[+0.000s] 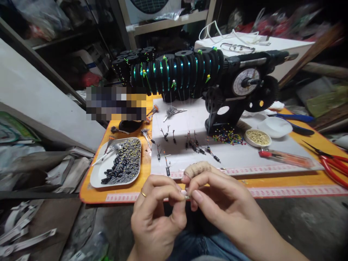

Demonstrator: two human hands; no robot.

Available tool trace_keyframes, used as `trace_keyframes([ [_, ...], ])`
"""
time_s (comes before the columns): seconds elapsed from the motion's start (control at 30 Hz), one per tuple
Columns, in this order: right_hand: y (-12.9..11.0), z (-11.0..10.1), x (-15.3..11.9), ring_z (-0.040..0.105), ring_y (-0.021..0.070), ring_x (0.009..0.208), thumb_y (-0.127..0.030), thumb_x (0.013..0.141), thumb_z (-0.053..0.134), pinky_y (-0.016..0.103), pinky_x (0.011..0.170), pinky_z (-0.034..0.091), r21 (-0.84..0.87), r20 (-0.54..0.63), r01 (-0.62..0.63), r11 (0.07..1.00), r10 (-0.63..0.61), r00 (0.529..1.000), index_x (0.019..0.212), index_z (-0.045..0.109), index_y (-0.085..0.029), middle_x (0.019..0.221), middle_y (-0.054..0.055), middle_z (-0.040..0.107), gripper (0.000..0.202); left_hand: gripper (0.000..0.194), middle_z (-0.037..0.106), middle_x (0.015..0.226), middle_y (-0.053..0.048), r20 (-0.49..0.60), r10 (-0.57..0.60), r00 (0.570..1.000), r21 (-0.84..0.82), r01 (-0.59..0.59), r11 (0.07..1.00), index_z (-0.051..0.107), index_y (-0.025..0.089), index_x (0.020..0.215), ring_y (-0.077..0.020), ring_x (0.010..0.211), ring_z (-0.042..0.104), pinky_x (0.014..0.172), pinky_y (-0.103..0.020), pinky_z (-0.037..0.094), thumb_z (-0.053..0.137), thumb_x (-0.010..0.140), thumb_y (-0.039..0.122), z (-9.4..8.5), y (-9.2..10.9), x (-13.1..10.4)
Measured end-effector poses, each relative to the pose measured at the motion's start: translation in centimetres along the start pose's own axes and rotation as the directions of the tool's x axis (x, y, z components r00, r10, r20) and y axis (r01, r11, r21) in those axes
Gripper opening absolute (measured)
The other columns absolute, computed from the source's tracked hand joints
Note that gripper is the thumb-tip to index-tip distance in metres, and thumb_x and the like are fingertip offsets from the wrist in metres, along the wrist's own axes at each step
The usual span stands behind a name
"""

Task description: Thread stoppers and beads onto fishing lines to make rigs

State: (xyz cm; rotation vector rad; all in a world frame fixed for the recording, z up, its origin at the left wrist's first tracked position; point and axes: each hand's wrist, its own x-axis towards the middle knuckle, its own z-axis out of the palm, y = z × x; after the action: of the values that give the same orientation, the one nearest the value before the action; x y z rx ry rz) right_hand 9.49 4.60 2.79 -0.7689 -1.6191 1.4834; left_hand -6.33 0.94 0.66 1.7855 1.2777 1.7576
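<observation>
My left hand [160, 212], with a ring on one finger, is closed in a pinch in front of the table edge. Opposite it, my right hand [231, 208] is pinched too, one finger wrapped in pale tape [199, 168]. The fingertips of both hands meet at a tiny pale piece [186, 194], too small to name. Just beyond them, small black cylinders with wire ends [168, 170] hang or lie over a white sheet [176, 141]. Fine lines run up from there to black spools [179, 72] wound with shiny blue-green line.
A white tray [94, 177] of small grey and black pieces stands left. Right are coloured beads [230, 137], a dish of gold-coloured bits [258, 137], a utility knife [288, 158] and red-handled pliers [330, 163]. A geared machine [244, 83] stands behind. Measuring tape [296, 191] lines the front edge.
</observation>
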Motion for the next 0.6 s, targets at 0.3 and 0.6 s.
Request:
trace_keyframes([
  [0.3,-0.26,-0.08,-0.09,0.06,0.0113,0.091,-0.025,0.102,0.055,0.018,0.077,0.052,-0.001,0.025,-0.042,0.999,0.042,0.999,0.09,0.065,-0.024,0.099,0.001,0.06,0.015,0.016,0.059,0.082,0.002,-0.004,0.033,0.999,0.035,-0.033,0.999,0.064,0.019,0.085,-0.0091,0.073,0.06,0.064,-0.015,0.052,0.068,0.085,0.004,-0.12,0.14,0.06],
  [0.6,0.23,-0.05,0.26,0.063,0.0129,0.092,-0.014,0.094,0.061,0.019,0.076,0.056,-0.185,0.029,0.119,0.976,-0.116,0.993,0.087,0.064,-0.021,0.098,0.003,0.061,0.011,0.018,0.071,0.086,-0.003,-0.023,-0.026,0.999,-0.082,0.025,0.996,0.066,0.021,0.089,-0.0149,0.077,0.069,0.067,-0.022,0.058,0.069,0.084,0.004,0.52,0.01,-0.69],
])
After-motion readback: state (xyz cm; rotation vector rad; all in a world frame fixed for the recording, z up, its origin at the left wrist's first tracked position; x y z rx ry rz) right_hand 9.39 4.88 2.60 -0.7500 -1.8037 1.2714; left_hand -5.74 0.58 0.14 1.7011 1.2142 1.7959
